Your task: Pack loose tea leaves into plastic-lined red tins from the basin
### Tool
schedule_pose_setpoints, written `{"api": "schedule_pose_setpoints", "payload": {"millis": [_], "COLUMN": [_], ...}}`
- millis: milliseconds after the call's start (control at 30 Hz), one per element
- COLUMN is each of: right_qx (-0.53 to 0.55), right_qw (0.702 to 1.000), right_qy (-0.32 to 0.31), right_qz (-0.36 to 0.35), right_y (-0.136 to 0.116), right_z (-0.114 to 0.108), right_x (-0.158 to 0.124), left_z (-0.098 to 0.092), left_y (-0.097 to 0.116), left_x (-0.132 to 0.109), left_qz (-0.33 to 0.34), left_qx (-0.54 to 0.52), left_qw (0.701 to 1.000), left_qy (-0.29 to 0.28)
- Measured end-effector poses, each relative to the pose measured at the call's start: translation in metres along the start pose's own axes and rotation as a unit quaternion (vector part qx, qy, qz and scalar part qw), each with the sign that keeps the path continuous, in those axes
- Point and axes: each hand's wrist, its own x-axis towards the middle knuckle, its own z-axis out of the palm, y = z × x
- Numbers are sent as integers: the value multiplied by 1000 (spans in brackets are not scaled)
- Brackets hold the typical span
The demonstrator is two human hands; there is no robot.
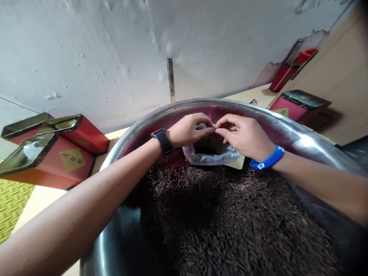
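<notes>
A large steel basin [299, 140] in front of me is heaped with dark loose tea leaves [230, 222]. At its far side a red tin lined with a clear plastic bag [212, 155] stands in the leaves, with tea inside it. My left hand [188, 130], with a black watch on the wrist, pinches the bag's rim at the far edge. My right hand [244, 134], with a blue wristband, pinches the same rim right beside it. The fingertips of both hands meet over the bag's mouth.
Three open red tins [54, 153] with plastic liners lie stacked at the left on a pale table. More red tins with dark lids [299, 105] stand at the back right against a white wall. A green mat [11, 203] shows at far left.
</notes>
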Motion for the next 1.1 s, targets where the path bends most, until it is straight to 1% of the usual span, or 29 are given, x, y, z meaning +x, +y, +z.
{"api": "schedule_pose_setpoints", "payload": {"millis": [233,467,700,967,1100], "right_qx": [-54,-75,-94,-194,-206], "right_qw": [998,996,993,972,967], "right_qy": [9,11,19,24,26], "right_qz": [-30,-54,-73,-128,-144], "right_y": [-2,-5,-8,-9,-8], "right_z": [-1,1,2,1,3], "right_x": [-1,-3,-5,-5,-5], "left_z": [-4,-3,-2,-1,-1], "left_y": [4,1,5,8,9], "left_x": [-1,-1,0,2,2], "left_qz": [-25,-16,-48,-75,-88], "left_qx": [-18,-12,-5,-1,-18], "left_qw": [999,1000,999,997,996], "left_qy": [-13,-18,-25,-29,-30]}}
